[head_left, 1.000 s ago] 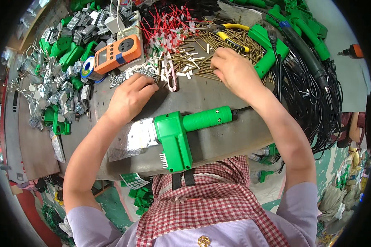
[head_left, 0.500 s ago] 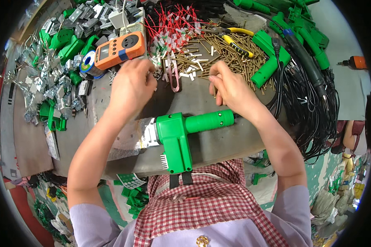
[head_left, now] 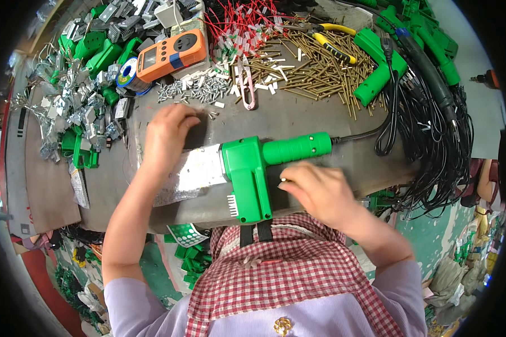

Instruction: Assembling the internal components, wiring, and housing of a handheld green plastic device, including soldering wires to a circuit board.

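On the bench before me lies a green plastic-bodied power tool (head_left: 249, 188) with a tubular handle, a black cord and a flat silver metal plate (head_left: 199, 169) on its left. My left hand (head_left: 170, 130) is over the bench beyond the plate, fingers curled together; whatever it holds is hidden. A few loose screws (head_left: 212, 115) lie right beside its fingertips. On the near side of the handle, my right hand (head_left: 320, 188), slightly blurred, pinches a tiny pale piece (head_left: 284, 180) too small to name. Behind my left hand spreads a pile of small silver screws (head_left: 194, 88).
Pink tweezers (head_left: 246, 90), brass-coloured rods (head_left: 315, 70) and yellow-handled pliers (head_left: 334, 48) lie at the back. An orange meter (head_left: 171, 55) stands beside a solder spool (head_left: 128, 74). Metal parts (head_left: 90, 109) crowd the left; black cords (head_left: 433, 140) heap up on the right.
My right hand has come from beyond the tool's handle to its near side. My left hand has drawn back from the screw pile, which now shows. The whole view has shifted slightly.
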The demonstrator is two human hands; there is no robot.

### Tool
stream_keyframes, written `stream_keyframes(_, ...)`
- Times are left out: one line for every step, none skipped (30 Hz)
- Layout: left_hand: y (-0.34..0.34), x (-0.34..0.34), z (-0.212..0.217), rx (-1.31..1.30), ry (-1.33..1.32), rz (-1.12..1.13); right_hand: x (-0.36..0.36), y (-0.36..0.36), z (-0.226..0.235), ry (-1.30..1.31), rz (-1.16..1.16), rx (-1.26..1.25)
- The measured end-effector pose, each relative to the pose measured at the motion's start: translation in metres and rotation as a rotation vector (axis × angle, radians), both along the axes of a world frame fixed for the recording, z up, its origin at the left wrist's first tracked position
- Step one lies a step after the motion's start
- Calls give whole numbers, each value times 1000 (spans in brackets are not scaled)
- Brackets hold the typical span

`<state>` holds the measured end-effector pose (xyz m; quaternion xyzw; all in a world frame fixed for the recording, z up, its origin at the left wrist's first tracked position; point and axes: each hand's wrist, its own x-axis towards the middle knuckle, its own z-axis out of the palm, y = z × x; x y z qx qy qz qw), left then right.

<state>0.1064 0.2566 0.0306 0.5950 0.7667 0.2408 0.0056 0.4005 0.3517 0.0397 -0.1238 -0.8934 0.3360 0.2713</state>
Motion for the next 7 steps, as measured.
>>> stream_keyframes(1, 4, 1, -22, -28, 53, 2, -6, -10, -1, -4, -5)
stream_keyframes(0, 3, 4, -27, -29, 49, 5, -11, -17, 5, -58, -42)
stream_keyframes(-2, -1, 7, -76, 8, -6, 7, -14, -21, 11, -113, -80)
stream_keyframes(-3, -3, 10, -128, 47, -67, 6, -14, -21, 26, -105, -136)
stream_keyframes(-3, -2, 13, -138, 50, -78, 7, -17, -20, 28, -116, -146)
stream_keyframes(-4, 0, 17, -207, -158, 3, 7, -20, -18, -21, -126, -185)
stream_keyframes(-4, 2, 21, -275, -361, 84, 6, -24, -14, -66, -139, -223)
